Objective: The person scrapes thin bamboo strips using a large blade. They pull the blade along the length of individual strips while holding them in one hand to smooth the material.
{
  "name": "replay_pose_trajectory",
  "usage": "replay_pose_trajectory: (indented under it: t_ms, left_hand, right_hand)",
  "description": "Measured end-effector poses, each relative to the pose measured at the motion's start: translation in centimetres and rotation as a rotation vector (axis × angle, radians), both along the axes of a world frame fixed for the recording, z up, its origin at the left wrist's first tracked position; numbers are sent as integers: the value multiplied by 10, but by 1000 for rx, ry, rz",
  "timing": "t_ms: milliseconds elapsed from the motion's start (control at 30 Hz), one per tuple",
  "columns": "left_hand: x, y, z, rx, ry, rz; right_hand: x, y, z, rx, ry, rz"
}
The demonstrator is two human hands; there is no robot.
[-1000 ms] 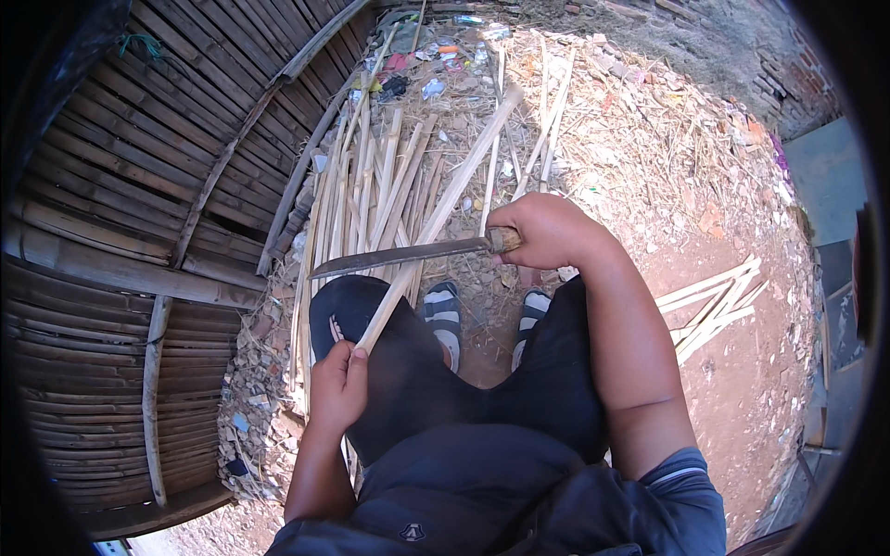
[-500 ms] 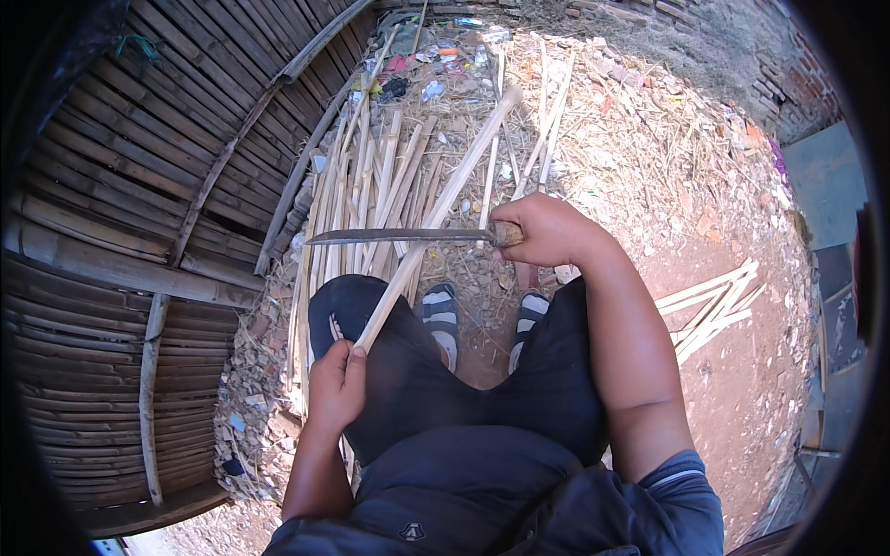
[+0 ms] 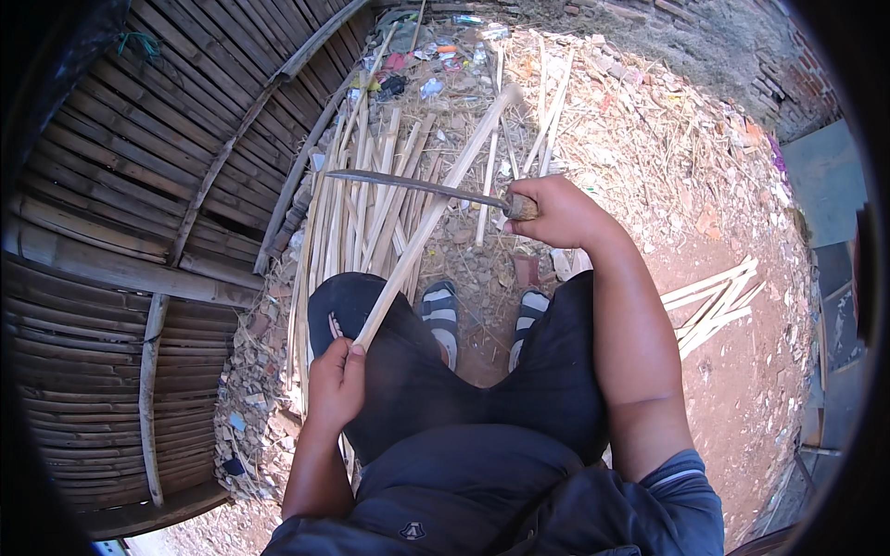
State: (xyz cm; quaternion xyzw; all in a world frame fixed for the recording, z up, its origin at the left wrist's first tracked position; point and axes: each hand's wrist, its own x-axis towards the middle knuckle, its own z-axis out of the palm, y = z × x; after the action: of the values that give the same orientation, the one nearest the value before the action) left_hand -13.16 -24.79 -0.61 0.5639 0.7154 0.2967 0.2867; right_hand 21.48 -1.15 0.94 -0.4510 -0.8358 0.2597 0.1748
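Left hand (image 3: 337, 378) is pinching a pale strip (image 3: 411, 253), likely light and stiff, best held at its seven-o'clock end; right hand (image 3: 558, 213) is clutching a machete (image 3: 404, 183).

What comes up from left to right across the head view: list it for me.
Upright pole on the slatted wall, left hand, left foot, right hand, small heap of pale strips, blue-grey panel.
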Motion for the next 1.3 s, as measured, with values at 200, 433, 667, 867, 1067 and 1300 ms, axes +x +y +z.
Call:
replay_pose_trajectory:
  t_ms: [200,433,667,867,1067,1300]
  left_hand:
    - [-2,-3,-5,8,20,26]
    - [-1,-2,-2,-6,-2,0]
    - [-2,-3,-6,2,-55,4]
    - [-2,-3,-4,-15,-40,8]
    - [-2,-2,-5,-17,-34,15]
    - [-3,-3,-7,-20,-34,28]
  right_hand:
    - [-15,-10,7,-31,-55,131]
    - [0,1,8,-84,-88,-8]
    - [-13,-9,14,-71,-98,78]
    - [-6,-5,12,-1,-127,26]
    - [0,0,18,-14,-139,-109]
    - [-23,-17,15,-29,-152,159]
